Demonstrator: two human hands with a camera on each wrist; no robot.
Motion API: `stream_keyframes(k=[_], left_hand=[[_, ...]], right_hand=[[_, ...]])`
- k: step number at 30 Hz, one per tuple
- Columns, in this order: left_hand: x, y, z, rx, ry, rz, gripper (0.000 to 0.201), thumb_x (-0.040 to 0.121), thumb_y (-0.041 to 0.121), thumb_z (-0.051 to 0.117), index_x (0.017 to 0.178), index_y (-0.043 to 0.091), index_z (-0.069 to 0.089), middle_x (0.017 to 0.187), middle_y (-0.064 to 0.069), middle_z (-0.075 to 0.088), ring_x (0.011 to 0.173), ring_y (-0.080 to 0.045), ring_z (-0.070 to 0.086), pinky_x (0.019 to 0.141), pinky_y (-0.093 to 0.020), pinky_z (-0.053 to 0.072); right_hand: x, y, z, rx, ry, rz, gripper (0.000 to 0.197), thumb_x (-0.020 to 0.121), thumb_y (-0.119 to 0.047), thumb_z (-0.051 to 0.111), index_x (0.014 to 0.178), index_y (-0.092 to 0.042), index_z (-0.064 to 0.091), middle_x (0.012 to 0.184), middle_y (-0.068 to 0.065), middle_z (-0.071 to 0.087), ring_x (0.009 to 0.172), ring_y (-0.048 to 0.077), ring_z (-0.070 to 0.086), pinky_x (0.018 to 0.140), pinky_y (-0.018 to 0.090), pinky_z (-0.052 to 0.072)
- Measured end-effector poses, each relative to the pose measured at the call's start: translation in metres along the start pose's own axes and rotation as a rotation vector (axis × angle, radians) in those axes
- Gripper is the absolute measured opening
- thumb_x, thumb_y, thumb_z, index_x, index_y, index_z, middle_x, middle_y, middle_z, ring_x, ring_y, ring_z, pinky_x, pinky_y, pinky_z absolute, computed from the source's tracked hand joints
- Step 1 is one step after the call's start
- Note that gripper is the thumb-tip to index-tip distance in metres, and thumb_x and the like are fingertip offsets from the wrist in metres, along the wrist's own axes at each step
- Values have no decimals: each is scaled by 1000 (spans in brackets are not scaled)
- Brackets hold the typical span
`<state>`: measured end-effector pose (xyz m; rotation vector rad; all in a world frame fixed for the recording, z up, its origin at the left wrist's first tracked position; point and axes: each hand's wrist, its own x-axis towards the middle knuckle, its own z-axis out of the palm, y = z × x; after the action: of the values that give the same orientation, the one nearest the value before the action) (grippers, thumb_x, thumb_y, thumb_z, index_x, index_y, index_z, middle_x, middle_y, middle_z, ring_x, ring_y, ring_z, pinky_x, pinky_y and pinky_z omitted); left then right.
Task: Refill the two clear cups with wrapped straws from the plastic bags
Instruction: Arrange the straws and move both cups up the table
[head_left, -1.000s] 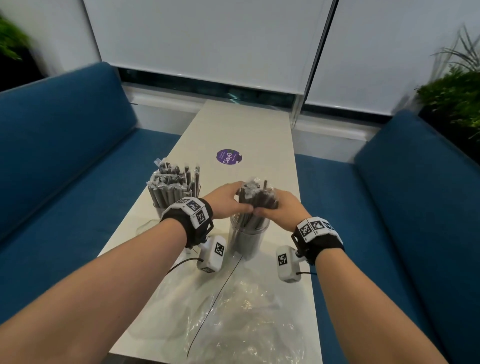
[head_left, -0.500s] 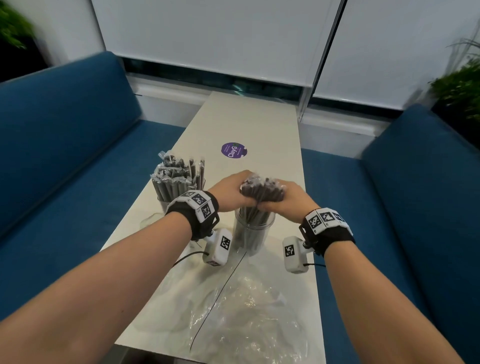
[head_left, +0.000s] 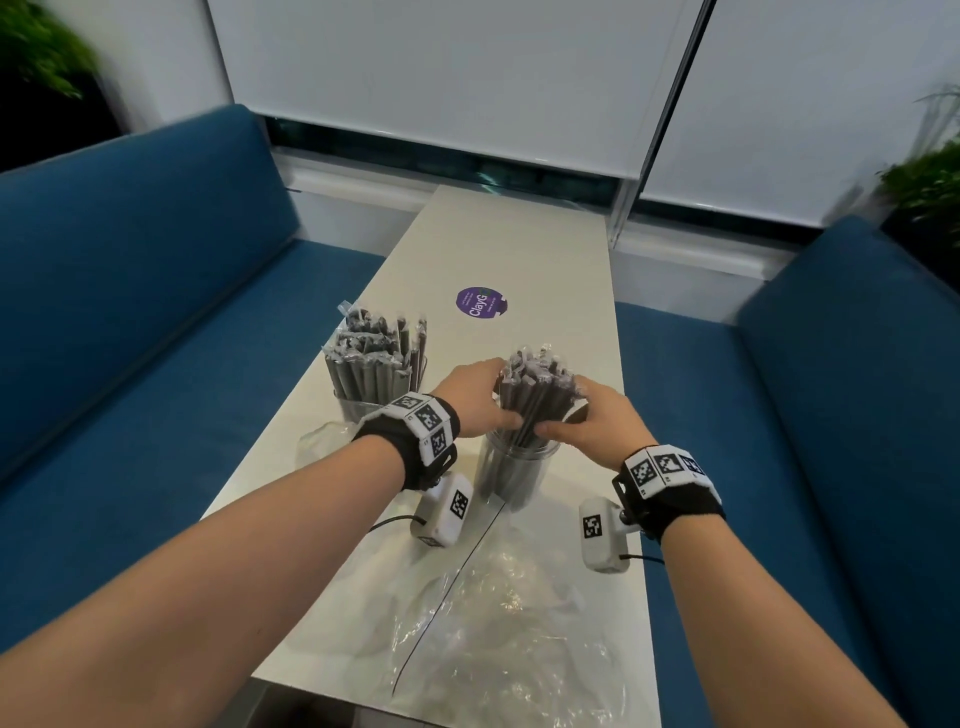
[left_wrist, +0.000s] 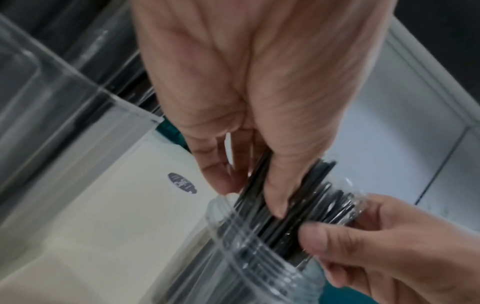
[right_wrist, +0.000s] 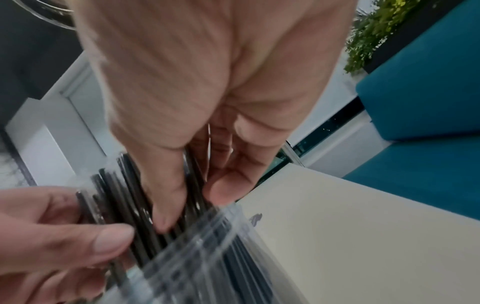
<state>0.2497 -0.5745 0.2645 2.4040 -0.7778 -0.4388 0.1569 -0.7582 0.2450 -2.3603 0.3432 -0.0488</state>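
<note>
Clear near cup (head_left: 511, 475) stood on the counter (head_left: 524, 249), straw bundle (head_left: 535, 395) partly seated in it. Risk, by my judgement: uneven squeeze could tip that light cup or splay straws over its rim. Your left hand (head_left: 475, 397) and right hand (head_left: 597, 423) each had fingers curled round the bundle just above the cup's rim. Full cup (head_left: 376, 371) sat left of it; emptied bags (head_left: 498, 623) lay nearer you.

Soft, even indoor light; wrist views motion-blurred, head view's edges warped.

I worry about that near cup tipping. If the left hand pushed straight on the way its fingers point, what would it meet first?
Probably the straws its fingers already touch, then the right hand just beyond; depth is unclear.
</note>
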Motion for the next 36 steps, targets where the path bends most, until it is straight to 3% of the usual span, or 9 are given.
stream_keyframes(k=[5, 8, 11, 13, 16, 21, 25, 29, 36], left_hand=[[-27, 13, -25, 70, 28, 63, 121, 76, 40, 88, 162, 9, 9, 160, -15, 33, 145, -32, 38, 116, -43, 38], [-57, 11, -54, 2, 226, 183, 83, 89, 38, 75, 158, 20, 32, 151, -4, 44, 132, -22, 50, 109, -39, 45], [-84, -16, -86, -96, 481, 270, 30, 92, 27, 70, 122, 28, 68, 120, 9, 58, 98, -3, 59, 84, -12, 45], [-96, -46, -104, -116, 625, 240, 16, 89, 18, 70, 101, 28, 73, 106, 11, 61, 89, 1, 59, 77, -7, 42], [-96, -104, -121, -139, 722, 23, 24, 83, 9, 68, 101, 24, 70, 107, 1, 64, 94, -16, 62, 92, -35, 52], [-73, -167, -126, -13, 177, -135, 100, 71, 34, 90, 155, 28, 36, 154, -6, 39, 137, -30, 49, 109, -46, 47], [-48, -156, -118, -131, -20, -5, 126, 65, 39, 96, 163, 28, 17, 160, 1, 38, 127, -20, 54, 103, -34, 47], [-21, -151, -120, -218, -91, 44, 112, 69, 30, 94, 159, 27, 26, 146, -4, 57, 128, -24, 58, 114, -38, 42], [-14, -156, -136, -347, -30, 75, 43, 88, 29, 79, 127, 16, 64, 117, -6, 72, 101, -28, 68, 73, -34, 56]], right_hand=[[-31, -18, -28, 90, 28, 26, 111, 67, -36, 96, 157, -33, 32, 132, -16, 51, 99, 7, 66, 75, 24, 53], [-52, -38, -35, 52, 356, -30, 81, 80, -45, 85, 148, -31, 45, 126, -16, 55, 94, 5, 63, 78, 28, 52], [-66, -78, -14, 240, 599, -178, 23, 92, -27, 76, 114, -26, 69, 100, -11, 71, 77, 1, 63, 71, 26, 58], [-64, -103, 18, 364, 479, -249, 15, 93, -18, 75, 104, -27, 71, 93, -10, 73, 75, 1, 66, 70, 22, 57], [-45, -126, 73, 271, 228, -254, 39, 90, -21, 77, 126, -32, 65, 113, -10, 67, 79, 5, 65, 77, 26, 57], [-11, -138, 131, 222, 18, -62, 127, 67, -40, 94, 162, -23, 13, 150, -10, 26, 126, 13, 53, 107, 30, 46], [24, -132, 138, 190, 26, 119, 161, 40, -64, 93, 163, -28, -3, 171, -3, 11, 152, 30, 32, 120, 54, 36], [45, -138, 123, 219, -25, 50, 142, 63, -25, 99, 165, -24, -1, 152, -3, 46, 133, 18, 51, 114, 36, 40], [52, -152, 100, 151, 120, -65, 52, 79, -32, 87, 127, -23, 69, 124, 2, 70, 94, 24, 69, 85, 41, 57]])
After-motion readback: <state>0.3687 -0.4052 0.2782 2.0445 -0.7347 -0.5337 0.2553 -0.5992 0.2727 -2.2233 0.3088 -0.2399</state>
